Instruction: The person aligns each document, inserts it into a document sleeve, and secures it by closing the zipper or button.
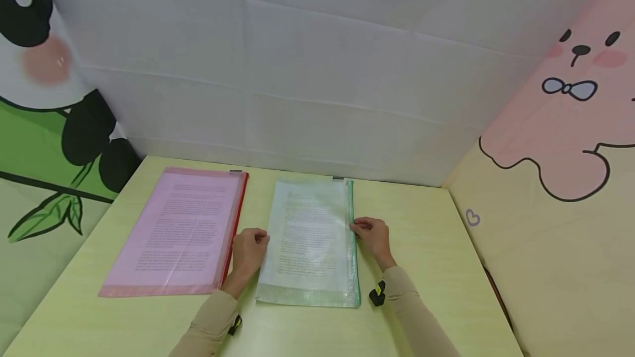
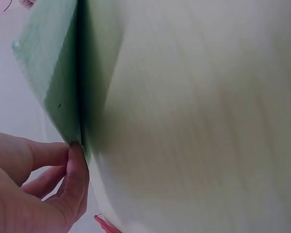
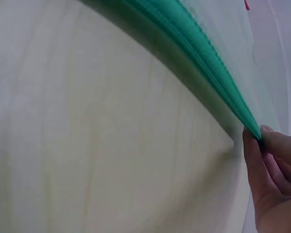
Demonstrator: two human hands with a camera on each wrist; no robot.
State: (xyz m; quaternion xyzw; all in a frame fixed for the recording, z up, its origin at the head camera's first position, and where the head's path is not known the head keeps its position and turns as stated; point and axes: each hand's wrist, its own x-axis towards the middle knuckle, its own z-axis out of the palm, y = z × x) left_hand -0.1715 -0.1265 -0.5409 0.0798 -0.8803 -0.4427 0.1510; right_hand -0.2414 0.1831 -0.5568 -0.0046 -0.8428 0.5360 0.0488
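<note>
A green zip file bag [image 1: 312,241] with a printed sheet showing through it lies in front of me, its green zip edge [image 3: 199,48] on the right. My left hand [image 1: 250,249] pinches its left edge between thumb and fingers; the left wrist view shows the bag's side [image 2: 53,87] lifted slightly off the table there. On the opposite side my right hand [image 1: 373,238] pinches the zip edge, which bows up from the table in the right wrist view. To the left lies a pink zip file bag [image 1: 178,230] with a red zip edge and a printed page inside.
Both bags are on a pale wood-grain table [image 1: 421,269]. A white cloth wall [image 1: 317,70] stands behind it. Cartoon-printed panels flank the table, a panda [image 1: 84,131] at left and a pink bear [image 1: 570,125] at right.
</note>
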